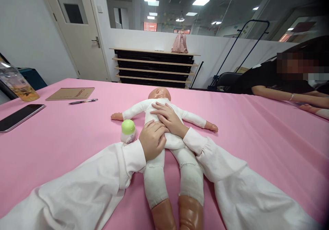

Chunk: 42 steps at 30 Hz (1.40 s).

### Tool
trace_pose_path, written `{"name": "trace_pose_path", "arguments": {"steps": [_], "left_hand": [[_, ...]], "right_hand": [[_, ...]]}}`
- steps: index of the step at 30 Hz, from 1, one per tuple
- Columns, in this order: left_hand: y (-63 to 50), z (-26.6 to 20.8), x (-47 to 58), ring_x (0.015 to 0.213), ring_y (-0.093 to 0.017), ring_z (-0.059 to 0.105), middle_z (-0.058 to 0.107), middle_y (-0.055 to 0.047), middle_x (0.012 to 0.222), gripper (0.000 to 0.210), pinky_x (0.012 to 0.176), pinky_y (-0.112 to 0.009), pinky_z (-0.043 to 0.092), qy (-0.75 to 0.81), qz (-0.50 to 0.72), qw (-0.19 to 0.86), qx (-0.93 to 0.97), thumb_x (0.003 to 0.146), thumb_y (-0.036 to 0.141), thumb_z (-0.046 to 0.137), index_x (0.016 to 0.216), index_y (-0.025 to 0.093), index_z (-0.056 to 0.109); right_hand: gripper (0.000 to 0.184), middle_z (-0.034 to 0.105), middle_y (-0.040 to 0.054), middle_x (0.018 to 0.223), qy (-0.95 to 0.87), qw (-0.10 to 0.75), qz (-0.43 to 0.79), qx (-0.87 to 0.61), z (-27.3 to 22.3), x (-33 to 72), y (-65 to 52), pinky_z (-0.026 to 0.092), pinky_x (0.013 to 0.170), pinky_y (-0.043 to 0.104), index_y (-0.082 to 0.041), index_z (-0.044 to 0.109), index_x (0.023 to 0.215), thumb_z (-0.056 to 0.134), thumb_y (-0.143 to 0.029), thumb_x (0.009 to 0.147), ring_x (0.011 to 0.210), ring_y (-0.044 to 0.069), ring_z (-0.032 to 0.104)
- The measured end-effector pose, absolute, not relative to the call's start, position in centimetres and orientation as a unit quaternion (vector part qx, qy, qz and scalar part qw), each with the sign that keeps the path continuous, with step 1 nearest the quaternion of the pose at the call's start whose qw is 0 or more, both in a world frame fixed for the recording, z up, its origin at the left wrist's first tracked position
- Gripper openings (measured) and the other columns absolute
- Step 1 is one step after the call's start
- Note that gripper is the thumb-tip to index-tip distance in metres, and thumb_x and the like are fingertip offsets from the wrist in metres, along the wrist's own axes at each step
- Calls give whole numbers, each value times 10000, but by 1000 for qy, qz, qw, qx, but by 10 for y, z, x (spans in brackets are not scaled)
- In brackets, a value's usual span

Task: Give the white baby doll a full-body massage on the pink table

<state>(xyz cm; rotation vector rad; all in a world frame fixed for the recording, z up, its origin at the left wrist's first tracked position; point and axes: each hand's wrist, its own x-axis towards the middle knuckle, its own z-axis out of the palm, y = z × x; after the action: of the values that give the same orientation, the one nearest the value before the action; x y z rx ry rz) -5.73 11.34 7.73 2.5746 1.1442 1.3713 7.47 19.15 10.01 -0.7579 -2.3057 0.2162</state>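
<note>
A baby doll (173,143) with a white cloth body lies on its back, its head away from me and its arms spread wide. My left hand (153,139) rests on the lower left of its torso, fingers laid over the cloth and nothing visible in them. Higher up, my right hand (170,118) lies flat on the doll's belly and chest with its fingers stretched out. The two hands are close together at the middle of the torso. Beside my left hand stands a small white jar (128,131) with a green lid.
A pink cloth (257,148) covers the table. To the left are a phone (22,117), a pen (83,101), a brown notebook (70,93) and a bottle (19,81). Another person (269,76) leans on the table at the right, near another doll's limb. Shelves (154,64) stand behind.
</note>
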Motion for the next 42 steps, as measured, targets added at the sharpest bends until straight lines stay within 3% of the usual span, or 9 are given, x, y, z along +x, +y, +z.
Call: {"name": "trace_pose_path", "arguments": {"steps": [9, 15, 19, 30, 42], "left_hand": [[113, 76, -58, 975, -171, 549, 645, -22, 905, 222, 970, -357, 344, 365, 437, -4, 822, 773, 109, 400, 860, 182, 592], [113, 77, -58, 1131, -195, 492, 619, -40, 1082, 246, 1004, -388, 327, 406, 433, -15, 805, 786, 134, 420, 948, 187, 597], [113, 75, -57, 1195, -213, 450, 595, -45, 1155, 272, 1012, -405, 322, 426, 431, -18, 795, 789, 147, 430, 1003, 184, 593], [114, 75, -57, 1148, -224, 480, 613, -59, 1098, 254, 979, -414, 344, 418, 434, -15, 798, 787, 154, 421, 968, 173, 598], [115, 73, -58, 1141, -225, 478, 625, -55, 1059, 248, 972, -408, 338, 412, 440, -15, 798, 789, 153, 427, 964, 163, 603]], "right_hand": [[305, 532, 37, 1287, -888, 355, 86, -281, 101, 76, 191, 194, 1093, 501, -217, 640, 1020, 381, -180, 862, 1289, 196, 384], [269, 619, 26, 1168, -876, 390, 105, -264, 100, 77, 190, 258, 1075, 478, -214, 644, 939, 392, -176, 851, 1213, 184, 477], [269, 615, 29, 1176, -870, 387, 116, -284, 100, 75, 189, 252, 1077, 480, -207, 637, 942, 383, -178, 858, 1225, 187, 467], [264, 621, 35, 1162, -870, 391, 109, -282, 100, 75, 189, 267, 1072, 471, -202, 635, 937, 399, -156, 828, 1209, 189, 480], [270, 655, 55, 1081, -860, 424, 104, -265, 99, 75, 189, 359, 1027, 441, -191, 642, 864, 405, -105, 766, 1142, 191, 533]]}}
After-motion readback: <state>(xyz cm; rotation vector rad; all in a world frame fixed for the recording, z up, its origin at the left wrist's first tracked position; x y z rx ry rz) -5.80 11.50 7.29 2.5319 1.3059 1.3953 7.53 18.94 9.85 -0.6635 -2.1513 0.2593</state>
